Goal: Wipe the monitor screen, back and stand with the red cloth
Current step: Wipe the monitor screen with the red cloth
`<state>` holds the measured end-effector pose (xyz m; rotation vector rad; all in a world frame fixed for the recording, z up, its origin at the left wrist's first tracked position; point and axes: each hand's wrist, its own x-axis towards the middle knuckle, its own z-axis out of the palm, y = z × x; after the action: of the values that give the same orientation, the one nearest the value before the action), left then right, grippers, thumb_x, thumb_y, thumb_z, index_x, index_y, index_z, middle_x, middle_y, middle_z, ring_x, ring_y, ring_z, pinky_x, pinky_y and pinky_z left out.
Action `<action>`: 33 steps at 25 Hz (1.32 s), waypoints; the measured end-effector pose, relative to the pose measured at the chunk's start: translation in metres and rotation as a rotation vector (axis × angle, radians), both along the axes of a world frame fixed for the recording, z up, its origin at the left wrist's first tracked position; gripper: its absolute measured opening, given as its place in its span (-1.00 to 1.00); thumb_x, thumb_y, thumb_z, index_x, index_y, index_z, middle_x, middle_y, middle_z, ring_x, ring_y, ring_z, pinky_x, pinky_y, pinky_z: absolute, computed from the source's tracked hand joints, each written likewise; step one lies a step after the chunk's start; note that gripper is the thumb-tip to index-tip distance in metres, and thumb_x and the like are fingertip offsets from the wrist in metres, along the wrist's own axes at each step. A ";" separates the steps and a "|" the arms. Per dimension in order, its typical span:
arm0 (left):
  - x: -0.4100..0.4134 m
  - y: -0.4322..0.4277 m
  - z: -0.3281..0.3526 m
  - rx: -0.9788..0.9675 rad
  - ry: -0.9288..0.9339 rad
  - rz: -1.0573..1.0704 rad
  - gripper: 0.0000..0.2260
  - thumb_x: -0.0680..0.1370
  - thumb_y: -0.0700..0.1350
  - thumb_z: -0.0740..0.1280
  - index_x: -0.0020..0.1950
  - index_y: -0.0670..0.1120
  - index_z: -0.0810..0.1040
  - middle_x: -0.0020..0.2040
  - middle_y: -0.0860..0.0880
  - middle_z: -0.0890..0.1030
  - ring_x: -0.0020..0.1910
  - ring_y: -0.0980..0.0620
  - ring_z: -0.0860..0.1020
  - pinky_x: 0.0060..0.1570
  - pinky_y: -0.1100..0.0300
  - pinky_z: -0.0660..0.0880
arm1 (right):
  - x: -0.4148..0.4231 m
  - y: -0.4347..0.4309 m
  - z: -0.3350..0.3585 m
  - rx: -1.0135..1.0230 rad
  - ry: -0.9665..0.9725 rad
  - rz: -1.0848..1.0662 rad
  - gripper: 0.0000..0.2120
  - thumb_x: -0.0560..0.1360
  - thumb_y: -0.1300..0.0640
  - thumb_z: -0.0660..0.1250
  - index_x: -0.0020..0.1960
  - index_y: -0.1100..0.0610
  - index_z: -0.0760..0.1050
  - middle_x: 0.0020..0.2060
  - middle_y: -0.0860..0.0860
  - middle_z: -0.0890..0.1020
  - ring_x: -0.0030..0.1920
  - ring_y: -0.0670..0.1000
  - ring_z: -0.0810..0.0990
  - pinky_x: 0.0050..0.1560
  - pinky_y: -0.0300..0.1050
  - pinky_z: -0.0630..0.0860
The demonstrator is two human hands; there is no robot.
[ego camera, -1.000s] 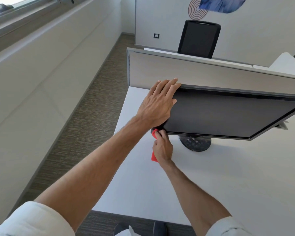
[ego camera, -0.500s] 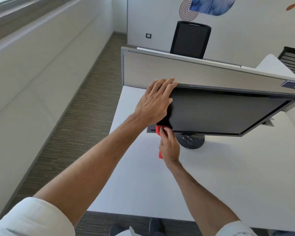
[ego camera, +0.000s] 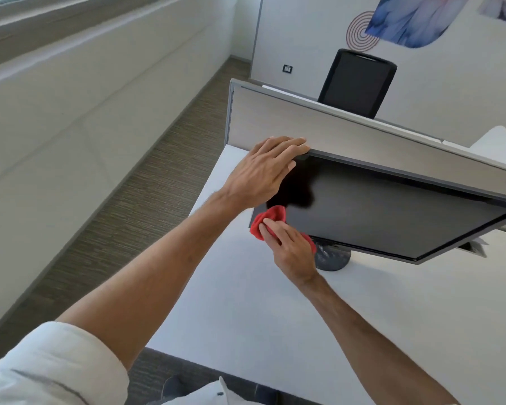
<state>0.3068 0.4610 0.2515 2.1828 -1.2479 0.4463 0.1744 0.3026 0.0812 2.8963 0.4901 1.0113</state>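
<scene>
OK, left hand flat, fingers straight, on monitor top-left corner; right hand grips cloth pressed against monitor lower-left corner.

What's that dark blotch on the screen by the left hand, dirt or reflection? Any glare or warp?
Head view: the dark blotch lies right under the left hand and echoes its shape, so likely a reflection, not dirt; no bright glare on the monitor screen; the wide lens tilts and bows the partition; the red cloth looks slightly soft.
</scene>
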 end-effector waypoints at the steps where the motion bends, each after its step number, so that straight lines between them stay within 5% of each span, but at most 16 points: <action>1: -0.003 -0.002 0.001 -0.014 0.009 0.021 -0.61 0.85 -0.07 0.11 0.67 -0.02 0.44 0.68 0.02 0.44 0.68 -0.04 0.33 0.66 0.02 0.21 | 0.006 -0.006 0.007 -0.073 -0.018 0.082 -0.63 0.68 0.36 0.33 0.45 0.20 0.58 0.39 0.10 0.63 0.27 0.14 0.65 0.30 0.04 0.62; 6: -0.017 -0.013 0.003 -0.024 0.024 0.099 -0.62 0.84 -0.13 0.10 0.64 -0.04 0.46 0.67 0.01 0.45 0.70 -0.04 0.32 0.70 -0.04 0.22 | 0.044 -0.022 -0.003 -0.537 0.085 0.313 -0.64 0.67 0.30 0.29 0.46 0.20 0.53 0.44 0.09 0.57 0.34 0.13 0.58 0.39 0.07 0.52; 11: -0.025 -0.020 0.003 -0.028 0.054 0.180 -0.62 0.84 -0.12 0.11 0.65 -0.02 0.45 0.67 0.02 0.46 0.71 -0.03 0.30 0.70 -0.13 0.22 | 0.070 -0.036 -0.005 -0.736 0.258 0.265 -0.40 0.62 0.38 -0.15 0.64 0.30 0.22 0.61 0.21 0.34 0.65 0.21 0.26 0.65 0.17 0.22; 17: -0.025 -0.021 -0.001 -0.032 0.029 0.202 -0.63 0.84 -0.14 0.12 0.64 -0.03 0.46 0.66 0.03 0.46 0.71 -0.04 0.31 0.74 -0.07 0.17 | 0.080 -0.035 -0.029 -0.819 0.364 0.327 -0.48 0.61 0.33 0.24 0.56 0.28 0.39 0.59 0.17 0.41 0.64 0.18 0.31 0.70 0.12 0.12; 22: -0.026 -0.025 -0.007 -0.064 0.009 0.229 -0.64 0.84 -0.14 0.13 0.63 -0.03 0.47 0.65 0.05 0.48 0.71 -0.03 0.31 0.75 0.03 0.10 | 0.060 -0.064 -0.035 -0.920 0.394 0.292 -0.45 0.57 0.33 0.15 0.56 0.28 0.43 0.58 0.14 0.44 0.62 0.13 0.36 0.68 0.08 0.20; 29: -0.026 -0.025 -0.010 -0.081 -0.011 0.244 -0.65 0.84 -0.14 0.13 0.62 -0.02 0.47 0.64 0.08 0.48 0.71 -0.02 0.31 0.75 0.09 0.02 | -0.005 -0.174 -0.030 -1.070 0.411 0.213 -0.25 0.50 0.42 -0.23 0.68 0.31 0.18 0.70 0.19 0.18 0.72 0.14 0.12 0.72 0.11 0.02; 33: -0.026 -0.028 -0.011 -0.093 -0.024 0.257 -0.66 0.84 -0.13 0.13 0.60 -0.03 0.48 0.62 0.08 0.50 0.71 -0.01 0.31 0.77 0.05 -0.01 | -0.052 -0.248 -0.013 -1.026 0.460 0.145 -0.34 0.48 0.38 0.10 0.59 0.31 0.38 0.62 0.18 0.38 0.63 0.13 0.35 0.71 0.15 -0.23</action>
<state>0.2812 0.4328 0.2408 2.2718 -0.9408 0.6229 0.1229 0.0548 0.0687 2.1093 0.9036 -0.0102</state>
